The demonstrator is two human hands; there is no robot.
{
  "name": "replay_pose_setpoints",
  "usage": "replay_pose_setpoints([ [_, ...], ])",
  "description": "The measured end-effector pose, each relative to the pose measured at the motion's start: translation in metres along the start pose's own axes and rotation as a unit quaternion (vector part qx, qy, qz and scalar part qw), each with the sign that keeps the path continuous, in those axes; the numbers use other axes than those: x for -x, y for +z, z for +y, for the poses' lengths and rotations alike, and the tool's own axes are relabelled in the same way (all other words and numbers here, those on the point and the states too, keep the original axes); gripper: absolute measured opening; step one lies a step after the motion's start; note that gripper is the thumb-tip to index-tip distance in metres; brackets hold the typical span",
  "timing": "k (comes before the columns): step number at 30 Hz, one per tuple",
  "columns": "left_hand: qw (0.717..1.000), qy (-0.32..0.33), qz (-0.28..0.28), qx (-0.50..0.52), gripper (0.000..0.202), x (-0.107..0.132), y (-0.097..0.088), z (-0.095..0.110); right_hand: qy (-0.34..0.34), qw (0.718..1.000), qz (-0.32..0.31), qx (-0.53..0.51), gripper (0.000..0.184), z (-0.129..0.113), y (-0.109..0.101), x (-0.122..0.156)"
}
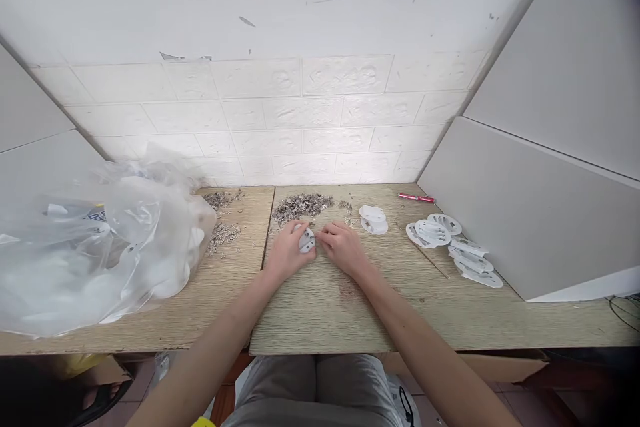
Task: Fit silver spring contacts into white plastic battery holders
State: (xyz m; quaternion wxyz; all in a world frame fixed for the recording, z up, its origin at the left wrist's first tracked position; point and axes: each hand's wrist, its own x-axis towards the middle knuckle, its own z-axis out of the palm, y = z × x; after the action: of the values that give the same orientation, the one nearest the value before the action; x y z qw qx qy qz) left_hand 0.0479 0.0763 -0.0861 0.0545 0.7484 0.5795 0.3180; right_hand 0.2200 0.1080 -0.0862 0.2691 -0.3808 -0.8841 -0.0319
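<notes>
Head view, leftmost: a clear bag (100,247) of white parts lies on the table (320,313), its blue-printed label too blurred to read. Next come heaps of metal bits (301,205). My left hand (289,250) is closed around a disc (307,240) at mid-table. My right hand (343,245) pinches just beside it, on what I cannot tell. Further right lie loose discs (450,243) and a red pen (416,198).

Bare forearms (225,327), light grey trousers (315,387)
</notes>
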Motion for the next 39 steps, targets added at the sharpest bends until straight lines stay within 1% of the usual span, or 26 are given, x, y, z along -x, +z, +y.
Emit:
replay_pose_setpoints([
  [6,1.0,-0.015,0.005,0.018,0.05,-0.002,0.001,0.0,-0.021,0.998,0.011,0.061,0.025,-0.006,-0.002,-0.001],
  [9,0.999,-0.022,0.01,0.024,0.049,-0.002,0.002,0.001,-0.022,0.997,0.009,0.071,0.024,-0.007,-0.002,-0.001],
  [11,0.999,-0.029,0.011,0.026,0.048,-0.002,0.002,0.002,-0.012,0.998,0.005,0.059,0.023,-0.007,-0.002,0.0],
  [13,0.999,-0.033,0.006,0.031,0.048,-0.002,0.001,0.002,0.016,1.0,0.006,0.016,0.022,-0.006,-0.001,0.0],
  [15,0.998,-0.045,0.01,0.04,0.05,-0.002,-0.002,0.003,0.061,0.996,0.016,-0.058,0.022,-0.005,-0.002,0.001],
  [16,0.997,-0.053,0.018,0.047,0.051,-0.003,-0.004,0.003,0.089,0.991,0.022,-0.101,0.023,-0.006,-0.002,0.001],
  [18,0.995,-0.059,0.041,0.073,0.054,-0.003,-0.007,0.006,0.146,0.97,0.029,-0.193,0.025,-0.011,-0.004,0.0],
  [20,0.992,-0.036,0.055,0.111,0.055,-0.001,-0.009,0.009,0.195,0.94,0.033,-0.277,0.026,-0.019,-0.006,-0.002],
  [21,0.99,-0.015,0.052,0.133,0.057,0.0,-0.009,0.011,0.21,0.926,0.035,-0.312,0.028,-0.022,-0.008,-0.003],
  [22,0.987,0.011,0.042,0.154,0.061,0.001,-0.008,0.013,0.22,0.913,0.036,-0.341,0.029,-0.025,-0.011,-0.004],
  [24,0.981,0.056,0.0,0.188,0.075,0.004,-0.006,0.014,0.238,0.893,0.046,-0.378,0.031,-0.023,-0.02,-0.002],
  [26,0.975,0.069,-0.048,0.205,0.088,0.006,-0.005,0.014,0.275,0.876,0.067,-0.391,0.034,-0.009,-0.037,0.005],
  [27,0.974,0.06,-0.065,0.206,0.089,0.007,-0.005,0.013,0.302,0.869,0.082,-0.383,0.036,0.003,-0.05,0.011],
  [28,0.975,0.046,-0.077,0.204,0.088,0.007,-0.005,0.012,0.325,0.87,0.087,-0.36,0.039,0.017,-0.065,0.019],
  [29,0.976,0.03,-0.082,0.199,0.085,0.007,-0.005,0.01,0.351,0.875,0.09,-0.322,0.041,0.034,-0.082,0.027],
  [31,0.979,0.012,-0.079,0.186,0.078,0.006,-0.006,0.007,0.407,0.884,0.107,-0.203,0.04,0.07,-0.119,0.043],
  [32,0.98,0.01,-0.077,0.181,0.075,0.005,-0.006,0.005,0.437,0.881,0.105,-0.148,0.037,0.088,-0.137,0.051],
  [33,0.981,0.012,-0.076,0.177,0.073,0.005,-0.005,0.004,0.466,0.875,0.09,-0.097,0.034,0.104,-0.153,0.058],
  [35,0.982,0.017,-0.079,0.171,0.069,0.004,-0.005,0.001,0.487,0.872,0.03,-0.022,0.026,0.133,-0.176,0.069],
  [37,0.982,0.024,-0.082,0.169,0.067,0.005,-0.004,-0.001,0.48,0.876,-0.031,0.026,0.023,0.156,-0.186,0.077],
  [39,0.982,0.028,-0.08,0.169,0.066,0.005,-0.004,-0.003,0.468,0.879,-0.072,0.055,0.025,0.172,-0.185,0.085],
])
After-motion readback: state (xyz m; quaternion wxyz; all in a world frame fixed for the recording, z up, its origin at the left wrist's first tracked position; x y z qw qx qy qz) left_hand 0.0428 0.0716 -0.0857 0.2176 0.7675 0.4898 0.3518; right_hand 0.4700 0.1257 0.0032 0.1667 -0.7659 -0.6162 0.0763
